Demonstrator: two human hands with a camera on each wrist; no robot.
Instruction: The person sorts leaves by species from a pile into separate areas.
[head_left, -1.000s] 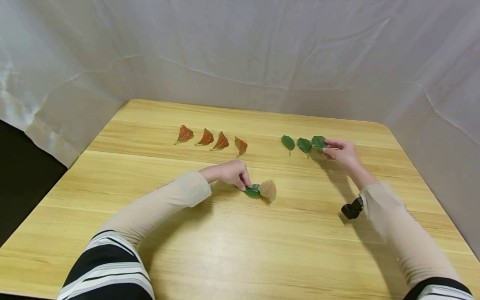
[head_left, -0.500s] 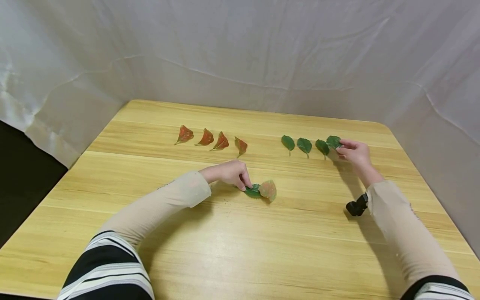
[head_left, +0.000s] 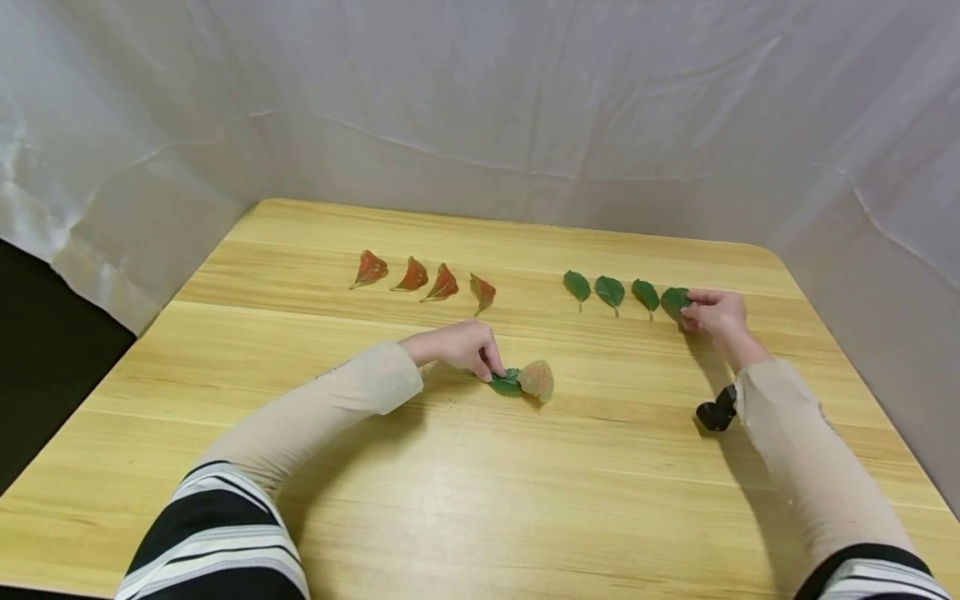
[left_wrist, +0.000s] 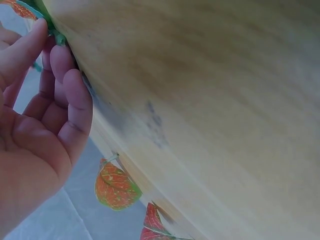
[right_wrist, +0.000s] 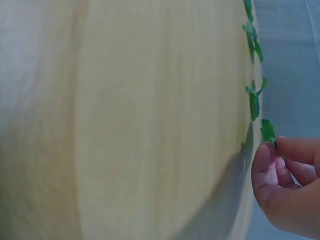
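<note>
My right hand (head_left: 718,315) pinches a green leaf (head_left: 675,300) by its stem end, at the right end of a row of green leaves (head_left: 610,291). In the right wrist view, thumb and fingertips meet on that leaf (right_wrist: 268,131). Nearer the middle of the table, my left hand (head_left: 461,346) pinches green leaves (head_left: 506,382), partly hidden by the fingers. A pale orange leaf (head_left: 536,381) sticks out beyond them to the right. The left wrist view shows the thumb and index finger on a green stem (left_wrist: 59,37), with an orange leaf (left_wrist: 21,8) behind.
Several red leaves (head_left: 410,275) lie in a spaced row toward the back left of the wooden table (head_left: 450,500). Pale curtains (head_left: 480,108) hang behind the table. A small black device (head_left: 716,410) is attached at the right wrist.
The right hand has moved right with a green leaf, away from the third leaf, and lowered it to the row's right end. My left hand stays in place.
</note>
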